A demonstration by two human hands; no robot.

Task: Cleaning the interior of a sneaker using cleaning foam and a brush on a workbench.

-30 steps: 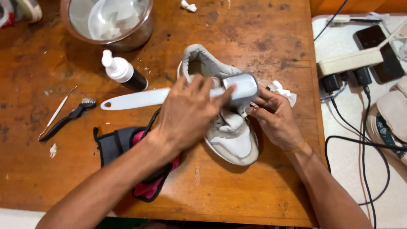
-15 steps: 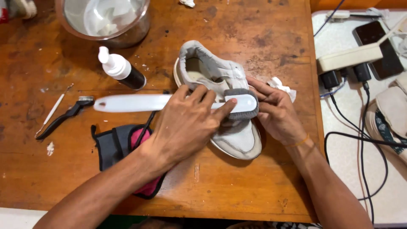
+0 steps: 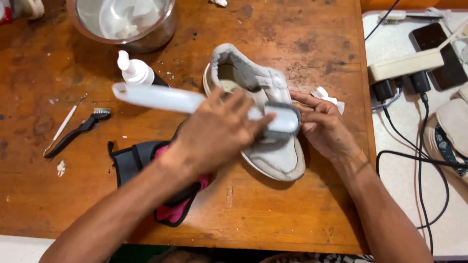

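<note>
A white and grey sneaker (image 3: 273, 158) lies on the wooden table (image 3: 302, 39), toe toward me. My left hand (image 3: 214, 134) grips a long white-handled scrub brush (image 3: 161, 99); its grey head (image 3: 282, 119) presses on the shoe's upper near the laces. My right hand (image 3: 324, 126) holds the shoe's right side, fingers against the upper. A crumpled white tissue (image 3: 326, 95) lies just beyond my right hand.
A steel bowl (image 3: 146, 39) with white foam stands at the back left. A white pump bottle (image 3: 134, 70), a small black brush (image 3: 80, 130), a thin pick (image 3: 63, 124) and a black-and-pink cloth (image 3: 141, 163) lie left. Right, a power strip (image 3: 407, 63), phone (image 3: 438, 53) and cables (image 3: 419, 146) lie on a white surface.
The brush head slid along the shoe's upper toward the toe, and its handle swung up on the left. My right hand stayed against the shoe's side.
</note>
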